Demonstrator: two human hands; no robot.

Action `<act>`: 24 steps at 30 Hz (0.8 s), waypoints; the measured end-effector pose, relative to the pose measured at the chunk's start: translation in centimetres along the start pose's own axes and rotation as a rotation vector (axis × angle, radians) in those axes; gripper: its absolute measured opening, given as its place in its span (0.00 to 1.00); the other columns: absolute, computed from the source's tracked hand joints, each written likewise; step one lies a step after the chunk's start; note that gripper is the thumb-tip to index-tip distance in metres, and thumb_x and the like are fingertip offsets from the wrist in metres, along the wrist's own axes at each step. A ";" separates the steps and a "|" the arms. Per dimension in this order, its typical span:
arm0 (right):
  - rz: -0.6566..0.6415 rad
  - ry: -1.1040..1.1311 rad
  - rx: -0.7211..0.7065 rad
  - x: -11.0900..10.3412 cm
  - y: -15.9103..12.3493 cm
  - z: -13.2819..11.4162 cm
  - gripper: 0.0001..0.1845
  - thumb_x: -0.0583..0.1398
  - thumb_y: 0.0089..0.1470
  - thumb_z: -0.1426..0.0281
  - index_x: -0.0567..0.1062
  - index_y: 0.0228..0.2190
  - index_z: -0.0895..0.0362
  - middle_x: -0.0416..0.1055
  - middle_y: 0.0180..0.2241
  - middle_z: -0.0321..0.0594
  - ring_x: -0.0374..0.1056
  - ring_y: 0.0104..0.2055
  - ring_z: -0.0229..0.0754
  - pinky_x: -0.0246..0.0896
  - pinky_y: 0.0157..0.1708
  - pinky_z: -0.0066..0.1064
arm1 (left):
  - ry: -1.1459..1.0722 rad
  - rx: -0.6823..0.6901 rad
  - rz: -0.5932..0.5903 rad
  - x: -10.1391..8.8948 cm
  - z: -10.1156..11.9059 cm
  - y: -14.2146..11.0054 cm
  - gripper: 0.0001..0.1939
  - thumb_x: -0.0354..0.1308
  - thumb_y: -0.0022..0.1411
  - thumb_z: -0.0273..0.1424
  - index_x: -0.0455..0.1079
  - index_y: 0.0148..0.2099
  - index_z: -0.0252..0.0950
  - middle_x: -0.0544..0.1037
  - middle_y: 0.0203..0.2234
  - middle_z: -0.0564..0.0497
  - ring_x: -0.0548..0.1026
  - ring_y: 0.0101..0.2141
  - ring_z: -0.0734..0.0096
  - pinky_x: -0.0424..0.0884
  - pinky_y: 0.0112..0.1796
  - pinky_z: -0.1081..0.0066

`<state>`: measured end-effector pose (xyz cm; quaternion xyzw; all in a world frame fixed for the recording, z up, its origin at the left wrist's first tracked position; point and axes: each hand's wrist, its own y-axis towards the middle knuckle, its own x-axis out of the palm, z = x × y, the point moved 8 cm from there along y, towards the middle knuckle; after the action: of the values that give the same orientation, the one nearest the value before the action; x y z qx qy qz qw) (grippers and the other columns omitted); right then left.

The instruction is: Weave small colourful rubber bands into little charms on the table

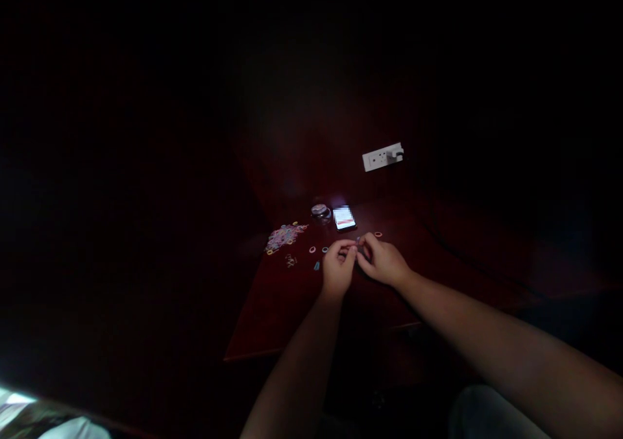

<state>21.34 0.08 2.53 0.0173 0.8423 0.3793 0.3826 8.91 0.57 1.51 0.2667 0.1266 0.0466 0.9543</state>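
Fingers of the left hand (338, 270) and right hand (388, 262) are curling inward, tips almost meeting over the bench (272, 315). Both sets are closing in a pinch on a small item (358, 240), bluish where it is showing; it is sitting right between the fingertips, mostly covered, exact shape too small and dark to tell.

Just left of the left hand, a pale-blue ring (325, 250) is lying close to the knuckles, a pink ring (312, 249) is lying a bit further left, and a blue piece (317, 265) is resting nearer the person. Beyond the right hand, another ring (378, 234), pinkish, is lying alone.

Further left, a few small pale bits (291, 261) are lying loosely, too dim to identify. Behind them, a multicolored pile (285, 236) of small ring-like pieces is spreading near the bench's left edge.

Past the hands, a phone (344, 218) is lying with its screen glowing, partly pixelated; a round lidded container (320, 213) is standing just to its left.

Further back, a white socket panel (383, 158) is sitting on the dark wall, a plug (399, 154) filling its right end. A dark cable (457, 250) is running along the right side. Surroundings are staying mostly black.
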 end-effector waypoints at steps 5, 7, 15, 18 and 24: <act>-0.034 0.053 -0.018 0.4 0.2 -0.3 0.13 0.55 0.55 0.68 0.64 0.43 0.55 0.69 0.23 0.33 0.65 0.23 0.38 0.50 0.25 0.28 | -0.092 -0.040 0.020 -0.7 -0.7 -0.4 0.08 0.58 0.59 0.31 0.73 0.39 0.33 0.78 0.35 0.45 0.75 0.33 0.71 0.71 0.33 0.73; -0.024 0.063 -0.020 0.3 0.2 -0.3 0.11 0.55 0.56 0.69 0.66 0.42 0.55 0.70 0.24 0.34 0.66 0.24 0.38 0.51 0.26 0.27 | -0.110 -0.043 0.019 -0.7 -0.7 -0.4 0.09 0.59 0.58 0.31 0.73 0.39 0.32 0.78 0.35 0.45 0.76 0.33 0.70 0.71 0.33 0.73; 0.020 0.068 -0.021 -0.3 0.1 -0.2 0.07 0.54 0.57 0.69 0.69 0.38 0.55 0.74 0.29 0.39 0.69 0.28 0.41 0.57 0.29 0.28 | -0.128 -0.038 0.036 -0.6 -1.2 -0.3 0.10 0.61 0.57 0.34 0.73 0.39 0.33 0.78 0.33 0.45 0.75 0.33 0.70 0.71 0.35 0.72; 0.019 0.088 -0.036 -0.3 0.1 -0.3 0.09 0.54 0.57 0.69 0.69 0.41 0.54 0.75 0.31 0.40 0.70 0.30 0.41 0.58 0.31 0.29 | -0.143 -0.057 0.024 -0.5 -1.3 -0.2 0.09 0.60 0.57 0.32 0.73 0.38 0.32 0.78 0.34 0.45 0.76 0.33 0.70 0.71 0.35 0.72; 0.027 0.078 -0.037 -0.4 0.2 -0.3 0.05 0.54 0.57 0.70 0.70 0.34 0.54 0.75 0.31 0.40 0.70 0.30 0.41 0.57 0.31 0.29 | -0.117 -0.056 0.023 -0.5 -1.1 -0.2 0.07 0.60 0.57 0.31 0.73 0.38 0.32 0.78 0.33 0.46 0.75 0.33 0.71 0.71 0.35 0.72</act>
<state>21.38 -0.13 3.03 0.0068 0.8490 0.4006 0.3445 8.16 0.83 0.61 0.2436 0.0662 0.0457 0.9665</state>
